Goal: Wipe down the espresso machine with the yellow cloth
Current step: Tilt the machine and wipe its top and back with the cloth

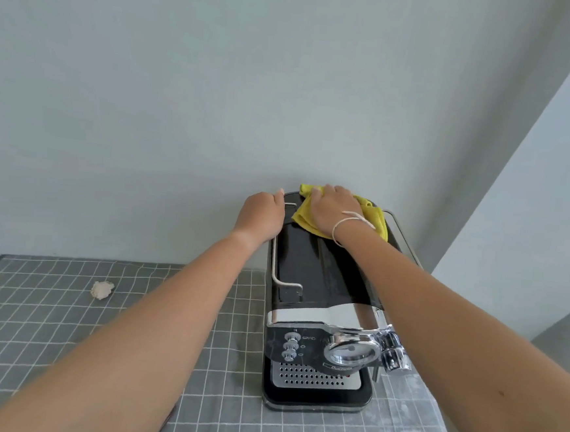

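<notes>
Cloth work is under way on the top of the espresso machine [320, 269], which stands on the checked grey tablecloth [63, 328] near the table's back edge and towards its right side, its rear close to the pale wall [218, 91]. The yellow cloth [306, 214] lies bunched on the far end of the glossy black top plate, and the right hand [333, 207] rests flat over it, fingers spread and fairly straight, pressing down rather than clutching; that flat palm looks chosen to put broad pressure on the surface, and the crumpling gives a thicker pad under the hand. The left hand [263, 216] sits at the machine's far left corner beside the metal rail [278, 266], fingers curled over the edge and out of sight past the knuckles; it seems to be bracing the body so it does not slide towards the wall, though whether it truly grasps the edge or only leans there I cannot tell. Chrome front, knobs [290, 345] and drip tray [315, 376] face the near edge, away from the cloth, so my guess is they are yet to be wiped. A small crumpled off-white wad [102, 290] lies well apart towards the table's left edge
</notes>
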Motion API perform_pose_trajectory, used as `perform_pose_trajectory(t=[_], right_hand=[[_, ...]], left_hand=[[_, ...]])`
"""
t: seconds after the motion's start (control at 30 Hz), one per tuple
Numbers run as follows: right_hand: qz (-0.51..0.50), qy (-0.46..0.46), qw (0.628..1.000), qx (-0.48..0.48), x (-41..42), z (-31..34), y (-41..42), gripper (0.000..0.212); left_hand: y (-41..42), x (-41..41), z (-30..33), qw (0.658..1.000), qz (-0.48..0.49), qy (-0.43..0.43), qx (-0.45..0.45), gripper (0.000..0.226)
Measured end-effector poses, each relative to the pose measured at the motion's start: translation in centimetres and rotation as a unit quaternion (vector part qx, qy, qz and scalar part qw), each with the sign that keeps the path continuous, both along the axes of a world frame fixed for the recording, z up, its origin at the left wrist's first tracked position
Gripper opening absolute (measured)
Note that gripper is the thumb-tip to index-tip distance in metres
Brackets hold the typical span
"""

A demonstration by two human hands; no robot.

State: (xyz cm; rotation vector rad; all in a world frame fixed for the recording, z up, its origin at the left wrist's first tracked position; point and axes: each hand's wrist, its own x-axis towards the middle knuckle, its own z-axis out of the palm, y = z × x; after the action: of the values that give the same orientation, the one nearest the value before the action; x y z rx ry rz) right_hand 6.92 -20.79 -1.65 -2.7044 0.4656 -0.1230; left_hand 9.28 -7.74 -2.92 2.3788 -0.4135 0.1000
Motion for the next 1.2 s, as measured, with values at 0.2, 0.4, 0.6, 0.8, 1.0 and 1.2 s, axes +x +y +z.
perform_pose_trajectory(t=[0.2,0.4,0.6,0.8,1.0,1.2], right_hand=[[0.048,0.037,0.998,0.001,2.4,1.2,-0.6,0.044],[0.167,0.064,0.984,0.014,2.6,1.2,-1.5,0.038],[0.231,0.111,0.966,0.009,3.5,2.1,-1.4,0.046],[0.254,0.134,0.958,0.005,5.0,2.4,-0.3,0.04],[0.261,0.115,0.958,0.0,5.8,1.8,-0.6,0.037],[0.2,0.089,0.975,-0.037,5.9,1.1,-1.3,0.036]], left_hand=[[0.2,-0.2,0.0,1.0,0.003,-0.019,0.007,0.059],[0.7,-1.0,0.2,0.999,0.003,0.02,-0.042,0.057],[2.5,-1.1,-1.8,0.965,-0.067,0.156,-0.202,0.045],[2.4,-1.9,-2.8,0.924,-0.032,0.154,-0.348,0.03],[2.2,-2.5,-2.3,0.923,-0.002,0.15,-0.355,0.017],[2.2,-3.0,-1.8,0.933,-0.005,0.12,-0.34,0.027]])
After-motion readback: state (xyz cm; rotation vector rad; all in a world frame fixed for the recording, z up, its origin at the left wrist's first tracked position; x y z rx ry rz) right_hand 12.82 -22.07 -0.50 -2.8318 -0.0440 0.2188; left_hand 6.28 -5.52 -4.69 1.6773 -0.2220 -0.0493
